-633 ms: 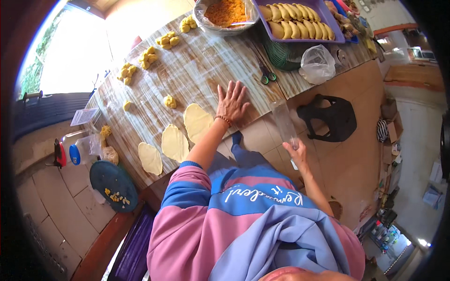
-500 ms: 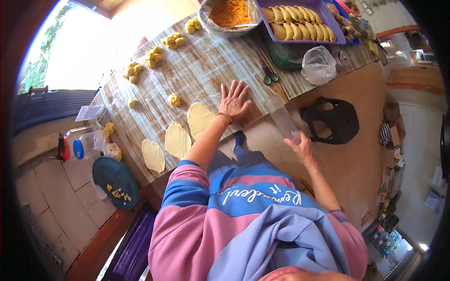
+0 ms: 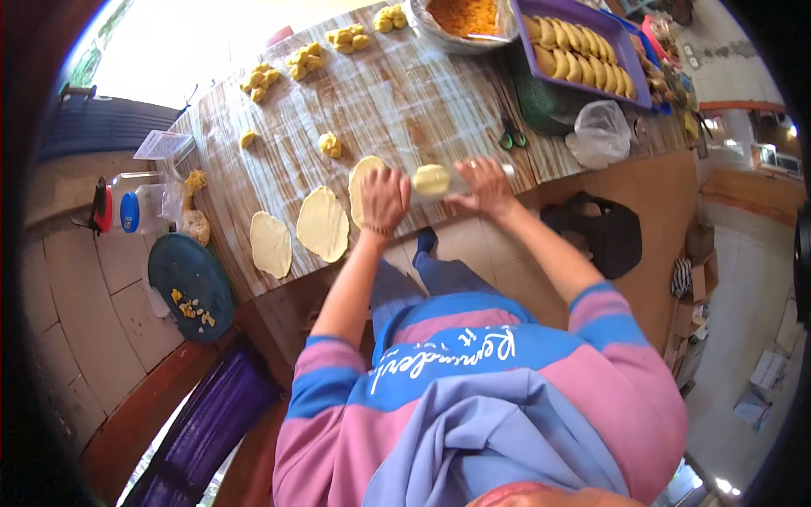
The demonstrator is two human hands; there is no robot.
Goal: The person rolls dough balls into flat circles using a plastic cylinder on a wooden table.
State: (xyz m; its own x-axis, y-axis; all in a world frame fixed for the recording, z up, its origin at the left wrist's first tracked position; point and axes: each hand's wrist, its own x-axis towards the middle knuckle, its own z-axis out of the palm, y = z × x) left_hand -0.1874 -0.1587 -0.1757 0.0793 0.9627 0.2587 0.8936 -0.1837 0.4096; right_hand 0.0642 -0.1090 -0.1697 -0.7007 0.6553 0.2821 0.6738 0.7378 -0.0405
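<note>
My left hand and my right hand are closed on the two ends of a clear, see-through cylinder, which looks like a glass or plastic roller. Between them, a small flattened piece of dough shows at the cylinder, near the table's front edge. A rolled dough oval lies partly behind my left hand. Two more flat ovals, a larger one and a smaller one, sit further left. Beyond them rest two lone dough lumps, one in the middle and one at left.
Several dough piles line the far side of the table. At the back right stand a bowl of orange filling and a purple tray of crescent pastries. Scissors and a plastic bag lie nearer. A black stool stands right.
My left hand has gone from lying flat on the table to gripping the cylinder. My right hand has brought the cylinder up over the table, onto the dough.
</note>
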